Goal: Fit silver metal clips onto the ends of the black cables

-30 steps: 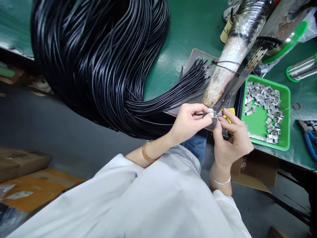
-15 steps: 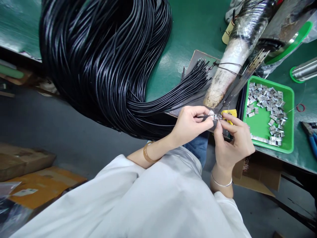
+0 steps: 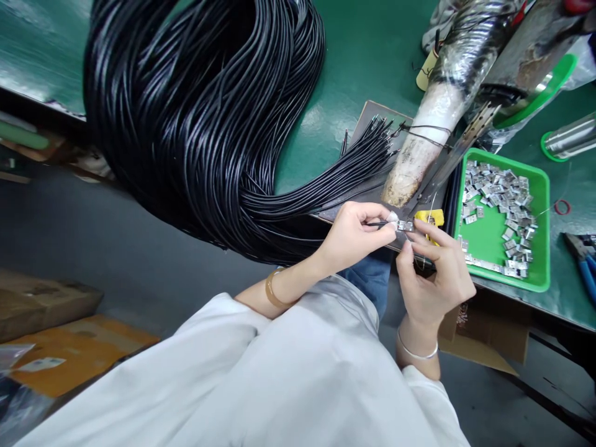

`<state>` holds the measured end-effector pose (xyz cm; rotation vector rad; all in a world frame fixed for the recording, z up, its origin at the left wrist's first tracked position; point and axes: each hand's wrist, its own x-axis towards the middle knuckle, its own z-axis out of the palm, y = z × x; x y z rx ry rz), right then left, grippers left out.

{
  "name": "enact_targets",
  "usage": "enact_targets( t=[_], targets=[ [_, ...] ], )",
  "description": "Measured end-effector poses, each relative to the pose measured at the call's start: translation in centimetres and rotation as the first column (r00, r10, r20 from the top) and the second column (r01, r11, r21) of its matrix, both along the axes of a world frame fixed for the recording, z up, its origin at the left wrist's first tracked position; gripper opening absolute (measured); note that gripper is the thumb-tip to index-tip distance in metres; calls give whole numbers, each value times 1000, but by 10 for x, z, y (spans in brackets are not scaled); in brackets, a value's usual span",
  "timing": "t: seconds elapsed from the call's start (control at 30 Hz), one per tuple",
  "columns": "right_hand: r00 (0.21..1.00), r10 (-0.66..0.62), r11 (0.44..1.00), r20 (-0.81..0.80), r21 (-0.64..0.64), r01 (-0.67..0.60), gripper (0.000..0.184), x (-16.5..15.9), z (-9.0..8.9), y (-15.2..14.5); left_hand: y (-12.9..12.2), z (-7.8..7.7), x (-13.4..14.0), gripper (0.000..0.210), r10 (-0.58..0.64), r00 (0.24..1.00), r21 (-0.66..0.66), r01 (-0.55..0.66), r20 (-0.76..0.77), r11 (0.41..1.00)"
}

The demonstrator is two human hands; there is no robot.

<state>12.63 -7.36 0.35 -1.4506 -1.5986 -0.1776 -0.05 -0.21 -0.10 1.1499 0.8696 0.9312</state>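
My left hand [image 3: 354, 234] is closed in a pinch on the end of a black cable [image 3: 378, 224]. A small silver USB connector [image 3: 404, 226] sits at its fingertips, in line with the cable. My right hand [image 3: 436, 266] is just to the right, its thumb and a finger pinched on a thin silvery wire [image 3: 406, 236] beside the connector. Its index finger is near a yellow piece [image 3: 429, 217]. A large bundle of black cables [image 3: 200, 136] lies at the left, stripped ends fanned out on a grey board [image 3: 379, 112].
A green tray [image 3: 544, 248] holds many silver connectors. A tape-wrapped post [image 3: 419, 143] and a slotted metal arm [image 3: 465, 139] slant down near my hands. Blue-handled pliers [image 3: 587, 273] and a metallic spool [image 3: 572, 136] are at the right. Cardboard boxes [image 3: 84, 354] stand below left.
The view has shifted slightly. My right thumb has moved a little lower, away from the connector, which shows more plainly. My left hand keeps its pinch on the cable.
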Motion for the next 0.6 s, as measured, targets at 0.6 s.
enact_targets(
  t=[0.6],
  targets=[
    [999,-27,999,-23,-29,27,12,2,4,6,-9,-4,-2,15,21,996,164,-5,-91,986]
  ],
)
